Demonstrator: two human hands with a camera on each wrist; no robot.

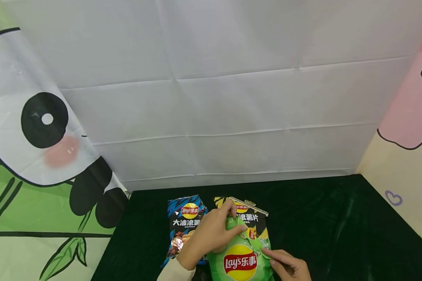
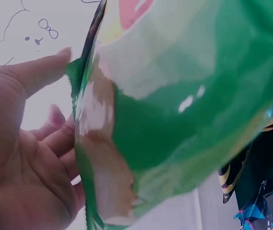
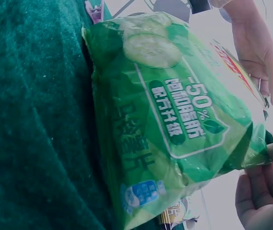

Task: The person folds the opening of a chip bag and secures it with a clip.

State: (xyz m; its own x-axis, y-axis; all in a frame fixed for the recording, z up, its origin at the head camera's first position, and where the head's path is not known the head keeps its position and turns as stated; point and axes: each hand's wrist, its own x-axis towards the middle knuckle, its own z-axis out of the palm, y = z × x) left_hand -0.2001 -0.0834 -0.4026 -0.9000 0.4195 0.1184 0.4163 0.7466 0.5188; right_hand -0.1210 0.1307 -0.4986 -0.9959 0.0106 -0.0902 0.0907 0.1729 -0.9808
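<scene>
A green bag of potato chips [image 1: 240, 263] is in front of me, its top edge folded down at a slant. My left hand [image 1: 214, 230] pinches the upper left part of that edge, thumb in front. In the left wrist view, the bag [image 2: 189, 110] covers part of the left hand's fingers. With thumb and fingertips, my right hand [image 1: 290, 265] pinches the right end of the folded edge. That pinched corner of the bag [image 3: 174, 100] sticks out to the side in the right wrist view.
Behind the green bag lies a black and yellow chip bag [image 1: 261, 226] with a pale sealing clip [image 1: 254, 207] across its top. A blue and black chip bag [image 1: 190, 212] is to the left. Dark green cloth [image 1: 323, 226] covers the table, and a white sheet [image 1: 211, 117] hangs behind.
</scene>
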